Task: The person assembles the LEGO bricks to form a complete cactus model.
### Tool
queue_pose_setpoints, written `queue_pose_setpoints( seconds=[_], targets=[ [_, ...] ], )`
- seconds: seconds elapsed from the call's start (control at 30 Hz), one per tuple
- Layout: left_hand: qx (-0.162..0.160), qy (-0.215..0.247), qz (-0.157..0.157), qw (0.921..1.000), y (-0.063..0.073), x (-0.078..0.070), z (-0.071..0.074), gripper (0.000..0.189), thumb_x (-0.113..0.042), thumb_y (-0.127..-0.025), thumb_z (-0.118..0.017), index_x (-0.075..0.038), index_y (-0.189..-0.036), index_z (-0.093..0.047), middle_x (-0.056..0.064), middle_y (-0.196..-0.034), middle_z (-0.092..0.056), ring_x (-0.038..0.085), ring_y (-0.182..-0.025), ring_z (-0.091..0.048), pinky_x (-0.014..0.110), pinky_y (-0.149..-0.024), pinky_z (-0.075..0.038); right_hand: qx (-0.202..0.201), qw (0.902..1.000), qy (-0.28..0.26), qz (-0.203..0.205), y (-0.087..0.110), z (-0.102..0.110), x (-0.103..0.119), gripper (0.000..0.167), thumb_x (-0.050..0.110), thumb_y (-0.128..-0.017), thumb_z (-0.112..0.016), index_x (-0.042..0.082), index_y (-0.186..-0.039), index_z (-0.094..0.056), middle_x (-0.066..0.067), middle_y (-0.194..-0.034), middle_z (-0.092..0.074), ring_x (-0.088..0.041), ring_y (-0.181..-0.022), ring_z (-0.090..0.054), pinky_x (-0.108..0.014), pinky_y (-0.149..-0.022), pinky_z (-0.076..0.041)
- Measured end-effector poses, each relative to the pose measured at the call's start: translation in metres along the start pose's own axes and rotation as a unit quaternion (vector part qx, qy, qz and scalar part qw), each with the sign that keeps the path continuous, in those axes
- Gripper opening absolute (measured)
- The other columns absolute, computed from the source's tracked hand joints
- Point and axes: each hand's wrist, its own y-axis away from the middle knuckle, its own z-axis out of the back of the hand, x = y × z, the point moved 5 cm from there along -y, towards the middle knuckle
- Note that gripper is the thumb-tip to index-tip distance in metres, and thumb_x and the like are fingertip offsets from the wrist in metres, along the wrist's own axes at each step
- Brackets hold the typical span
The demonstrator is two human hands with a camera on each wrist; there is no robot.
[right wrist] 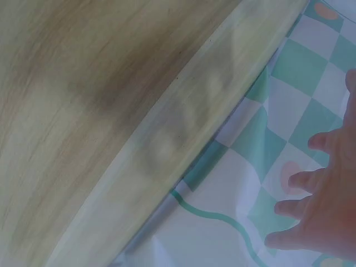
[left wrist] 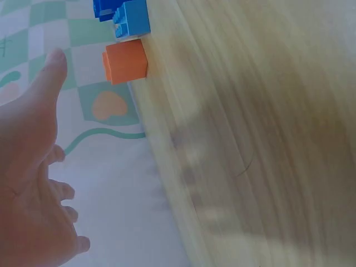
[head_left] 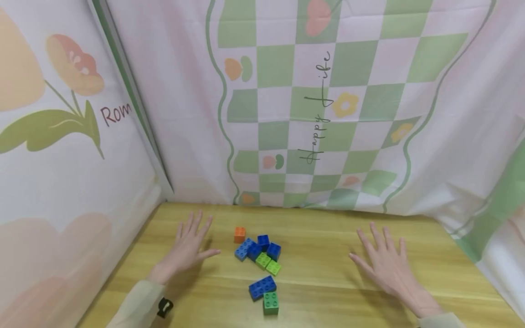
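Observation:
My left hand [head_left: 184, 250] is spread with straight fingers over the left of the table, holding nothing. Nearest to its thumb is an orange toy brick [head_left: 239, 235], also in the left wrist view as an orange block [left wrist: 128, 62]. Beside that brick lie a light blue brick [head_left: 244, 249], several dark blue bricks [head_left: 274, 251] and two lime green bricks [head_left: 273, 267]. Closer to me, a long blue brick [head_left: 263, 288] lies against a green brick [head_left: 270, 303]. On the right, my right hand [head_left: 387, 266] is spread too, fingers apart and nothing held.
The wooden table [head_left: 328, 291] meets a hanging checkered curtain [head_left: 311, 182] at its back edge. A flowered cloth [head_left: 82, 191] hangs along the left side. Below the left sleeve shows a small black item [head_left: 165, 307].

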Motion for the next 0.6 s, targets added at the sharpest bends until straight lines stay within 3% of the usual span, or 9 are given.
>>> queue_pose_setpoints(
  seconds=[0.2, 0.43, 0.6],
  targets=[
    [-0.011, 0.028, 0.000, 0.9995, 0.003, -0.004, 0.002, 0.096, -0.046, -0.086, -0.071, -0.003, -0.156, -0.020, 0.031, -0.162, -0.008, 0.052, -0.150, -0.008, 0.070, -0.119, -0.010, -0.026, 0.9995, 0.004, 0.017, 0.001, 0.002, 0.002, 0.075, 0.051, -0.098, -0.052, 0.006, -0.154, -0.029, -0.029, -0.161, -0.016, -0.058, -0.142, -0.021, -0.081, -0.111, -0.004],
    [-0.042, 0.058, -0.004, 0.9975, 0.007, -0.007, -0.002, 0.092, -0.039, -0.086, -0.074, 0.003, -0.153, -0.026, 0.033, -0.158, -0.022, 0.052, -0.145, -0.026, 0.065, -0.116, -0.028, -0.036, 0.9991, 0.009, 0.023, 0.002, 0.003, 0.007, 0.074, 0.051, -0.097, -0.054, 0.002, -0.149, -0.036, -0.031, -0.157, -0.025, -0.056, -0.140, -0.025, -0.079, -0.113, -0.011],
    [-0.038, 0.071, 0.007, 0.9968, 0.009, -0.007, -0.009, 0.090, -0.039, -0.087, -0.073, 0.003, -0.152, -0.027, 0.032, -0.157, -0.026, 0.051, -0.144, -0.030, 0.064, -0.115, -0.030, -0.043, 0.9986, 0.003, 0.030, 0.005, 0.003, 0.010, 0.072, 0.049, -0.096, -0.056, 0.000, -0.146, -0.040, -0.032, -0.155, -0.029, -0.056, -0.138, -0.029, -0.077, -0.113, -0.014]
  ],
)
